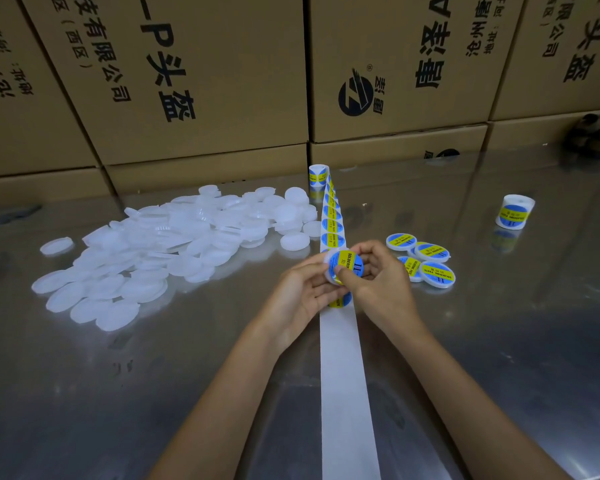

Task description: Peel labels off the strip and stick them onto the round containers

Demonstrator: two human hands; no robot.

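While both hands hold one container (344, 268) just above the strip (343, 375), the left hand (300, 299) cups it with curled fingers and the right hand (378, 282) pinches its label (350, 265). Left of the strip lies a pile (174, 247) of bare containers; right, four labelled ones (426, 261).

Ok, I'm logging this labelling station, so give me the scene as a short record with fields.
in hand: labelled container, held by left hand and right hand
strip: label strip runs away from the person to a roll; bare backing near side
unlabelled: white pile, left of strip
labelled: small group, right of strip
spare roll: far right
surface: metal table
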